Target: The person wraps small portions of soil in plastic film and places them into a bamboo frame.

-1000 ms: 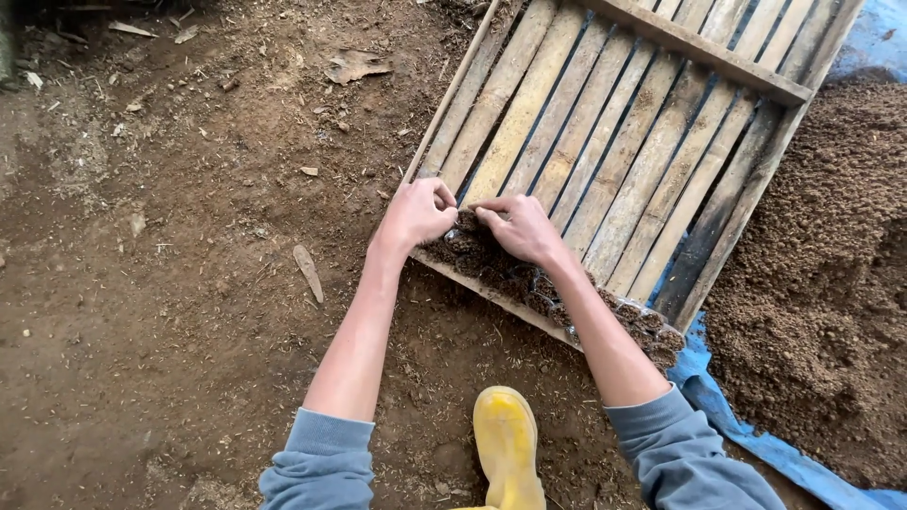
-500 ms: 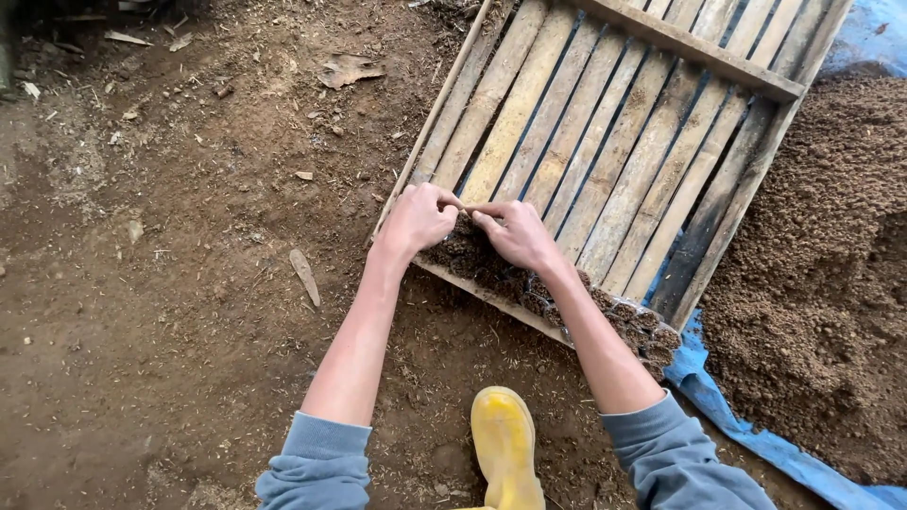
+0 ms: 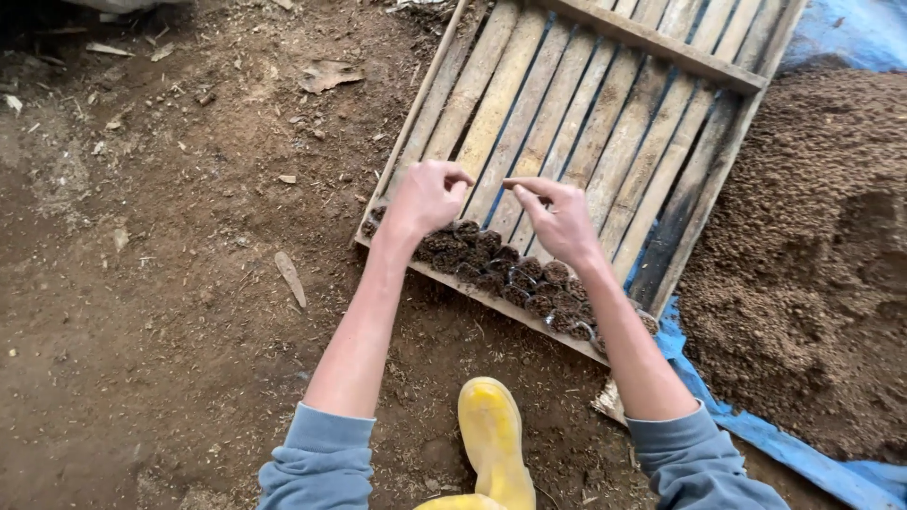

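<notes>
Our grip is a fine pinch on both sides: the left hand (image 3: 427, 196) has thumb and forefinger closed together and the other fingers curled in, and the right hand (image 3: 559, 219) pinches the same way, forefinger pointing toward the left; the two sets of fingertips sit just apart, and whether something small or thin runs between them we cannot tell. Both hands hover just above a row of small soil-filled pots (image 3: 510, 274), dark and round, packed touching one another along the near edge of a slatted wooden tray (image 3: 605, 123) that lies on the dirt floor (image 3: 161, 283). The rest of the tray's slats are bare. To the right lies a heap of loose soil (image 3: 803, 264) on a blue tarp (image 3: 756, 434), and a yellow boot (image 3: 491, 439) stands below the tray's edge. We judge the step in hand to be fine work over the row, either handling a small item or setting the next pot in line. The next move, as we read it, calls for lowering the pinch accurately onto one pot without knocking its neighbours
</notes>
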